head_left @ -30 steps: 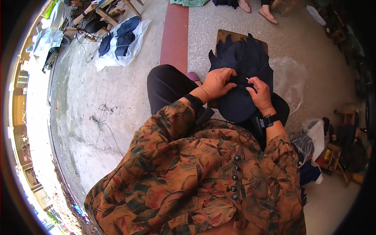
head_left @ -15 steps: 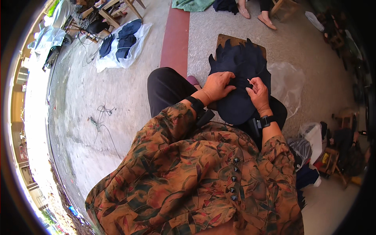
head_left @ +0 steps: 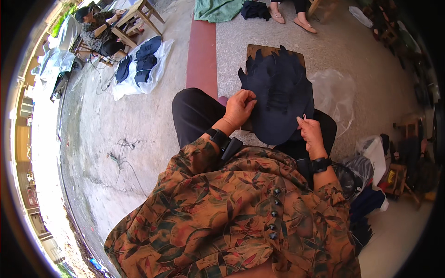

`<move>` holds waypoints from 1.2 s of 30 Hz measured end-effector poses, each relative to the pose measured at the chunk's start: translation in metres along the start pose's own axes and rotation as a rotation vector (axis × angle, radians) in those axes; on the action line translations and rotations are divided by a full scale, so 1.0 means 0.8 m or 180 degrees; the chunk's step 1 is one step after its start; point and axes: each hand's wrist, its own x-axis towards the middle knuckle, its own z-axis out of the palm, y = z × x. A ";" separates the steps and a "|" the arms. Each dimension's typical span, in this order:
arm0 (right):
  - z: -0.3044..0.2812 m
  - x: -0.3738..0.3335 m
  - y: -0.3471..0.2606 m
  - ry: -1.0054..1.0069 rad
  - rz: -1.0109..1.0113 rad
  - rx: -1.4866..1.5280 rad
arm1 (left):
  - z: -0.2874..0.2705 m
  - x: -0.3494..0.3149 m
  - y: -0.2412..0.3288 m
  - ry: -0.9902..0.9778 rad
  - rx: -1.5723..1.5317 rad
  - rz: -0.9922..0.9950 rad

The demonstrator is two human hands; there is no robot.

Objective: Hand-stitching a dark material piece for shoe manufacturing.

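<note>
A dark navy, flat piece of material (head_left: 277, 123) with a rounded near end and a jagged, pointed far edge lies before my knees. Dark crosswise lacing or stitching (head_left: 278, 98) runs down its middle. My left hand (head_left: 239, 109) pinches the piece at its left edge, thumb and fingertips together. At the right edge, my right hand (head_left: 311, 133) is closed on a small, thin, pale implement (head_left: 304, 116) pointing up from the fingertips; its kind is too small to make out. The right fingertips are close to the piece's edge.
Under the piece is a brown wooden board or stool top (head_left: 296, 56). Clear plastic (head_left: 331, 88) lies to its right. Dark pieces (head_left: 146, 65) rest on white plastic (head_left: 162, 55) at far left, near a seated person (head_left: 99, 32). A cable tangle (head_left: 121, 153) lies on the floor.
My hands have moved apart, away from the middle: the left to the piece's left edge, the right down to its right edge. The crosswise lacing is now uncovered.
</note>
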 end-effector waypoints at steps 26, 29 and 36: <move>-0.115 0.003 -0.082 0.1442 -0.2050 0.1134 | -0.019 -0.005 -0.007 0.0050 -0.0097 0.0040; -0.229 -0.024 -0.057 0.1959 -0.2068 0.1059 | -0.017 0.003 -0.010 -0.0044 -0.0094 0.0062; -0.329 -0.068 0.104 0.2625 -0.1191 0.0715 | -0.004 0.012 -0.016 -0.0289 -0.0022 0.0136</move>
